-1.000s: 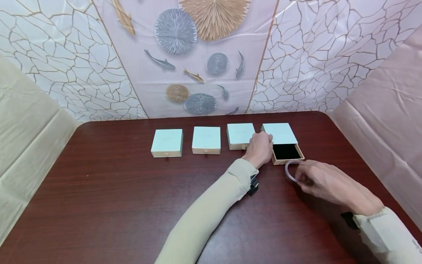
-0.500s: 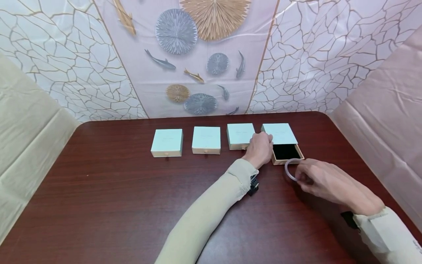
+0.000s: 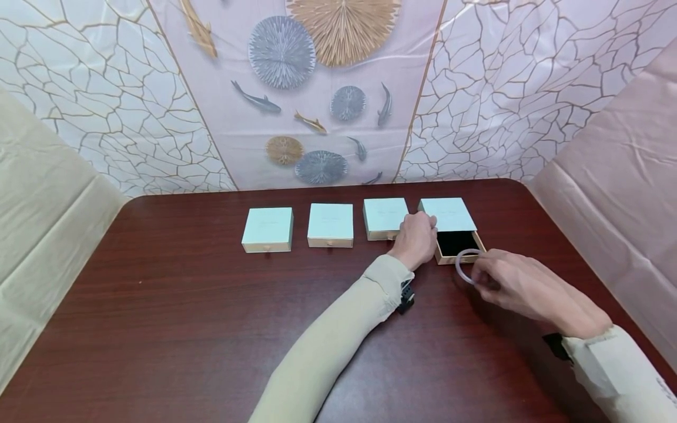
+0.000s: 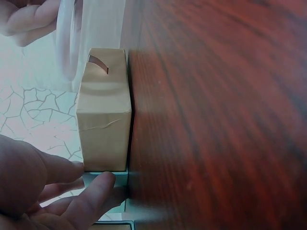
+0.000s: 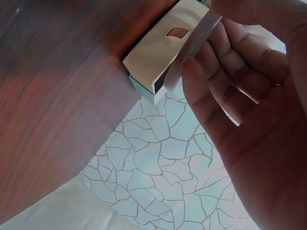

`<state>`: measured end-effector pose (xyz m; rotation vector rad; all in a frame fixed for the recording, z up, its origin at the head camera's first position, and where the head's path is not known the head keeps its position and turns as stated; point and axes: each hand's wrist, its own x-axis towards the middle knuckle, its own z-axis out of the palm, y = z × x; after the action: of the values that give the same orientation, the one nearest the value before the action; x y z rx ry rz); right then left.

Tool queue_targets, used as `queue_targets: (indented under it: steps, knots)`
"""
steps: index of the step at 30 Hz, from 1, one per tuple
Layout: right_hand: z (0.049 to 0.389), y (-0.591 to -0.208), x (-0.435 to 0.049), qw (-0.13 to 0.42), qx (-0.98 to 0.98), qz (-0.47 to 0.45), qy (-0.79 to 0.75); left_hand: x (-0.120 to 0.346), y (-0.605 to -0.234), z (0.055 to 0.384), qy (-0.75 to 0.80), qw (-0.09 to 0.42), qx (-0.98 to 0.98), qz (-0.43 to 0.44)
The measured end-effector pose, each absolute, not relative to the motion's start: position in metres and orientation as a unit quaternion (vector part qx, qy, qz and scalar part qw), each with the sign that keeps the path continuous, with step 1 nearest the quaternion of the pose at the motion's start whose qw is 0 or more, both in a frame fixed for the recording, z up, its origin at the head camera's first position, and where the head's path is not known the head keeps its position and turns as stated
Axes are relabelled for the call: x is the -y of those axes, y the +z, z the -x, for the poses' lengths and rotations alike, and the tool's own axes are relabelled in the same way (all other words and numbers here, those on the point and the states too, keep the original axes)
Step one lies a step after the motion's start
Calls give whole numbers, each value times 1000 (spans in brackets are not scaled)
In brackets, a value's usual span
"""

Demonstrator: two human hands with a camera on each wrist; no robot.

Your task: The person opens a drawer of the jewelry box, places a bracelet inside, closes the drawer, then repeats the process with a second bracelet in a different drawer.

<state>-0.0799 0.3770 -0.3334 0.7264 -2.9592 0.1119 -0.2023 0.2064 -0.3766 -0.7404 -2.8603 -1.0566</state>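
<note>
The pale, translucent bangle (image 3: 458, 270) is pinched between the thumb and fingers of my right hand (image 3: 520, 288), just above the front of a pulled-out drawer (image 3: 446, 260). That drawer has a black lining and belongs to the rightmost mint-lidded box (image 3: 448, 214). At the left side of this box, my left hand (image 3: 415, 239) holds the mint sleeve with bent fingers. In the left wrist view the fingertips (image 4: 106, 181) touch the sleeve beside the cream drawer. The right wrist view shows the bangle (image 5: 192, 50) edge-on near the drawer's ribbon tab (image 5: 178, 32).
Three more mint boxes stand in a row to the left: one box (image 3: 385, 216) close to my left hand, a middle box (image 3: 330, 223) and a far-left box (image 3: 268, 228), drawers shut. A patterned backdrop (image 3: 328, 117) rises behind the dark wooden table (image 3: 185, 329).
My right hand has moved slightly up and left with the bangle, bringing it a little over the open drawer's front edge. My left hand stays at the box.
</note>
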Motion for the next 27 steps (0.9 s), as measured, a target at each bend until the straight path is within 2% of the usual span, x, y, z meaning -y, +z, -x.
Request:
queue_targets:
  steps: [27]
  knots:
    - [92,-334,-380,44,972,-227,35,-206,-379,202,-332,9,910,247]
